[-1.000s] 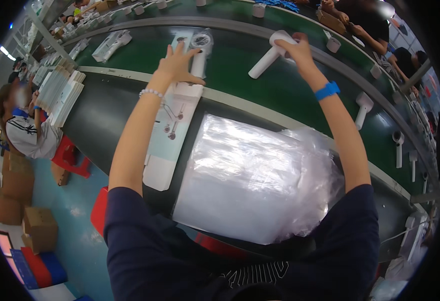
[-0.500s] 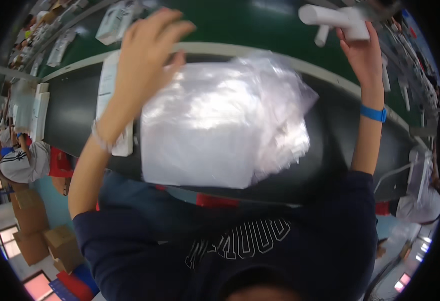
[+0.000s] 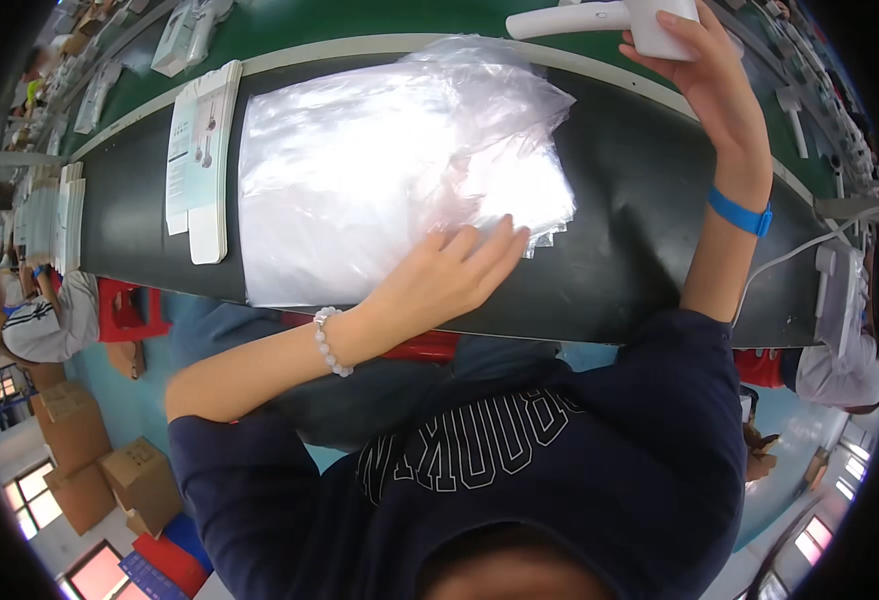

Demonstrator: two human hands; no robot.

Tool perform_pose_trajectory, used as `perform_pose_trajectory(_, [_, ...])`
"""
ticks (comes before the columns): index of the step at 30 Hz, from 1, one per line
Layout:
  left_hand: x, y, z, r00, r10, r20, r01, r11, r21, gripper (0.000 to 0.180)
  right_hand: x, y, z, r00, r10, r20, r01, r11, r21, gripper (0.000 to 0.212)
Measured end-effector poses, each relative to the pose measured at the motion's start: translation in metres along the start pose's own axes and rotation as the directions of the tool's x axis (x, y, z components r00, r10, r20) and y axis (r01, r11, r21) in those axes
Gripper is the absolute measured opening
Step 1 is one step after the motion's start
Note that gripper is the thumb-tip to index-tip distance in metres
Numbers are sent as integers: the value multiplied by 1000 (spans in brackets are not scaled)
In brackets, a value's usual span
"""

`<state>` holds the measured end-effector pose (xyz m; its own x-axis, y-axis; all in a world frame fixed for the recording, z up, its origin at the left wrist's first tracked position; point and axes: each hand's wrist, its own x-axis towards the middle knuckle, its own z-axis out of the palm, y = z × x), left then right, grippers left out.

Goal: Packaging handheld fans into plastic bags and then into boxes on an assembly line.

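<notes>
In my raised right hand [image 3: 716, 90], at the far right over the green conveyor, is a white hair dryer [image 3: 661, 30]; its handle points left. My fingers wrap round its barrel. A blue band circles that wrist. A pile of clear plastic bags [image 3: 334, 170] lies flat on the black worktop in front of me, loosely fanned at its right side. My left hand [image 3: 444, 275] rests with fingers outstretched at the near right edge of these bags, and its fingertips touch them. Whether it pinches a bag edge is not clear.
Flattened printed cartons [image 3: 202, 160] lie left of the bags. Across the worktop's far edge runs the green conveyor [image 3: 359, 18], with a white box [image 3: 173, 42] at its left. A white cable [image 3: 799, 243] crosses the right end. Brown cardboard boxes [image 3: 71, 430] stand on the floor at left.
My left hand has come down from the far left over the cartons to the near right edge of the bags. My right hand still holds the hair dryer, now shifted slightly left in view.
</notes>
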<state>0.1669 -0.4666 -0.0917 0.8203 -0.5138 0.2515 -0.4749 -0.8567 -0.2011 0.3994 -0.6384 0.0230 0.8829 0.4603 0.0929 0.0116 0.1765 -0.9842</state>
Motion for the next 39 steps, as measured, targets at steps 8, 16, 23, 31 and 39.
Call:
perform_pose_trajectory(8, [-4, -5, 5, 989, -111, -100, 98, 987, -130, 31, -7, -8, 2, 998, -9, -64, 4, 997, -80, 45])
perform_pose_trajectory(16, [8, -28, -10, 811, -542, 221, 456, 347, -820, 14, -14, -11, -14, 995, -85, 54, 97, 949, -299, 52])
perform_pose_trajectory(23, [12, -35, -13, 804, -553, 219, 399, 229, -888, 18, -34, -29, -21, 985, -42, 168, 110, 902, -418, 76])
perform_pose_trajectory(31, [7, -41, -14, 877, -465, 122, 325, 387, -863, 14, -54, -39, -4, 980, -38, 196, 141, 825, -547, 87])
perform_pose_trajectory(39, [9, -42, -9, 856, -515, 55, 291, 389, -874, 7, -62, -43, 10, 979, -79, 190, 177, 794, -582, 94])
